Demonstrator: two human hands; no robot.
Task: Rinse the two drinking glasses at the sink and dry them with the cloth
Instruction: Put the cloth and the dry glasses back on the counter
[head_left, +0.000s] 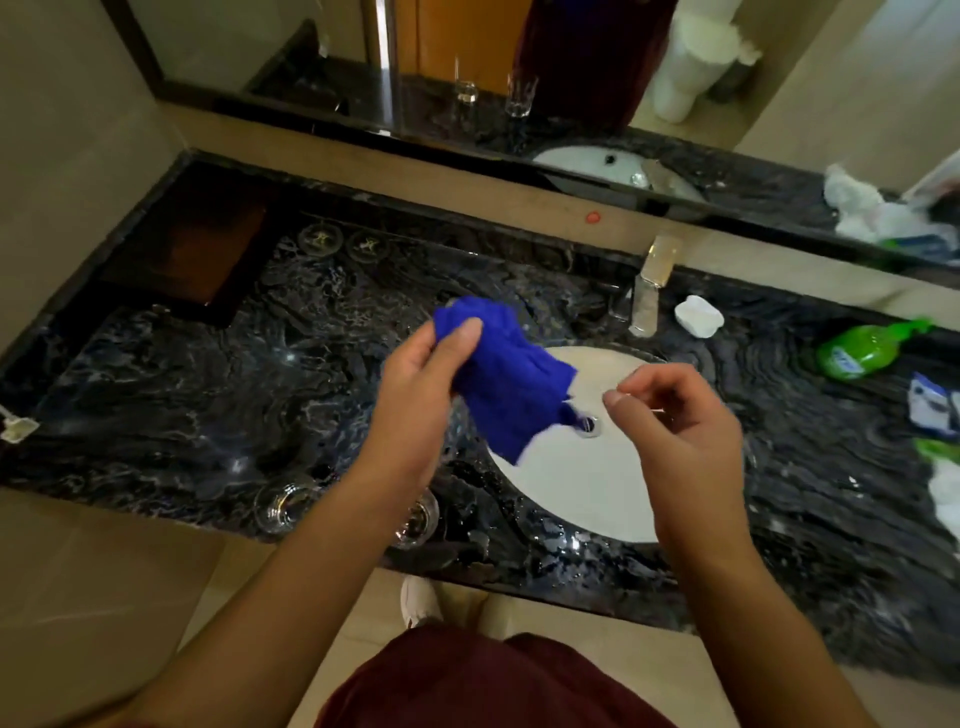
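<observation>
The left hand (415, 410) grips a crumpled blue cloth (506, 379) above the left rim of the white oval sink (571, 499), its fingers clenched around it. The right hand (680, 421) hovers over the basin, fingers loosely curled, holding nothing. Two clear drinking glasses (283, 504) (418, 519) stand close to the front edge of the dark marble tabletop (182, 415), beneath the left forearm. Open tabletop stretches leftward.
</observation>
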